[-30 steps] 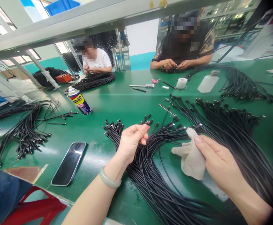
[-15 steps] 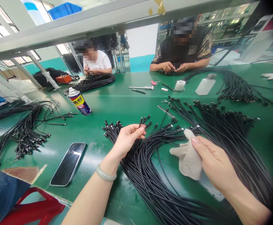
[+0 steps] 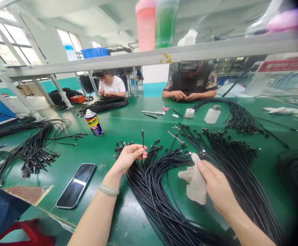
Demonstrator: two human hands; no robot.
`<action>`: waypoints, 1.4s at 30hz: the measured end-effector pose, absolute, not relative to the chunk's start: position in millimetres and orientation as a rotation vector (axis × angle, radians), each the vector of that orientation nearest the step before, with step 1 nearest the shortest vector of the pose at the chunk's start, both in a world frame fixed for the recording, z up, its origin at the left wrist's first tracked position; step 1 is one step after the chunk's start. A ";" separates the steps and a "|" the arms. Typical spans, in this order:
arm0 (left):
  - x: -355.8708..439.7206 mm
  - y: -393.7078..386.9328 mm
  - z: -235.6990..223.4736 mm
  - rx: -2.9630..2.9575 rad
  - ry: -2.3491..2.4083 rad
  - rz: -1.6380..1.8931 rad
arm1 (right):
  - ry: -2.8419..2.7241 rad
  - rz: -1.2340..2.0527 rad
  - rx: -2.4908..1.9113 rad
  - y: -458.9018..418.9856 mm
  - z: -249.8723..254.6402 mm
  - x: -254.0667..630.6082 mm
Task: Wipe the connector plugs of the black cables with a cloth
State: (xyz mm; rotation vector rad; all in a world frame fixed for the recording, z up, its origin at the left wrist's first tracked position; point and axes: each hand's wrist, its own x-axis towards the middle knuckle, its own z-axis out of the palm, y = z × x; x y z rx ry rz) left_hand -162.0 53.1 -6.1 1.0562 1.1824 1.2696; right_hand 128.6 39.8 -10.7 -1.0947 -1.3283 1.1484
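The left hand (image 3: pixel 128 158) pinches one black cable (image 3: pixel 142 143) upright (plug end up), well apart from the right hand (image 3: pixel 217 187), which clamps a beige cloth (image 3: pixel 195 182). Below lies a heap of black cables (image 3: pixel 154 194) on the green workbench (image 3: pixel 128 124); farther off stands a spray can (image 3: pixel 94 123).

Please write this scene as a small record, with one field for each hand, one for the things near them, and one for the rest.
Left hand: pinches a thin black cable, its connector end pointing up
Right hand: pinches a soft beige cloth
Things: a large heap of black cables on a green workbench, below the hands
Rest: a black smartphone, a blue and yellow spray can, a co-worker in a white T-shirt, a co-worker in a dark vest
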 end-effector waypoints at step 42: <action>-176.5 63.1 -29.9 1.246 1.022 0.981 | -2.602 -0.552 -1.100 83.2 29.6 46.1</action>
